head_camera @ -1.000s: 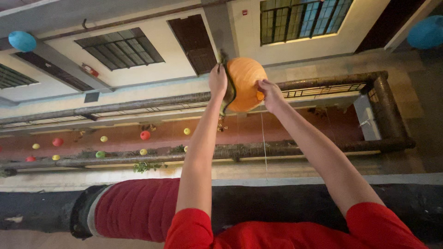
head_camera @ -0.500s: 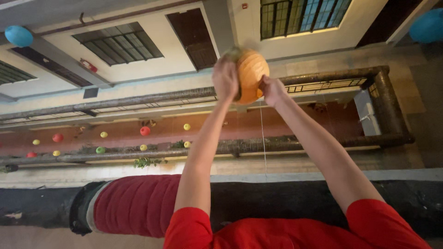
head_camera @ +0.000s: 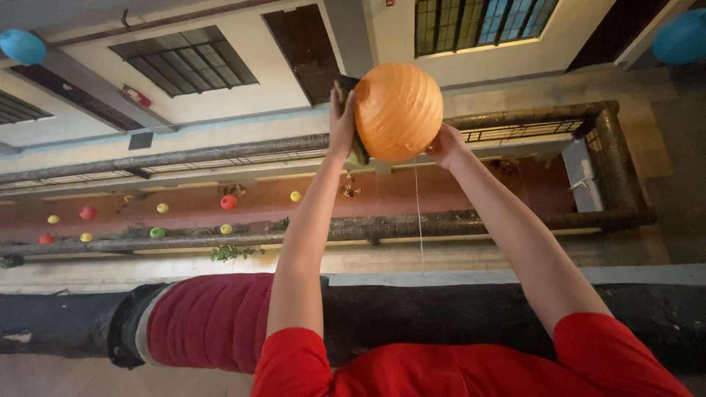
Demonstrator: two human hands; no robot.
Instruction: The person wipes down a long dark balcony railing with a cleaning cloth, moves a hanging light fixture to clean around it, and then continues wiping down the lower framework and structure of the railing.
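I see both arms stretched out over a black railing [head_camera: 456, 312] with an orange paper lantern [head_camera: 399, 110] held between the two hands. The left hand [head_camera: 342, 125] lies flat against the lantern's left side, its fingers [head_camera: 337, 99] pressed together and pointing up along the ribbed paper, with a dark green cloth [head_camera: 358, 151] trapped between palm and lantern. The right hand [head_camera: 443, 143] cups the lantern's lower right side; its fingers curl behind the ball, so I cannot tell how far they are spread. A thin string [head_camera: 418, 213] hangs straight down from under the lantern toward the railing. Both short sleeves are red [head_camera: 588, 360]. Just left of the left arm, a red padded wrap [head_camera: 213, 320] covers part of the railing. Far below the lantern runs a long reddish walkway [head_camera: 184, 213] dotted with small round lanterns, red [head_camera: 229, 201], yellow [head_camera: 295, 196] and green [head_camera: 157, 232]. A blue lantern [head_camera: 22, 45] hangs far to the left of the orange one.
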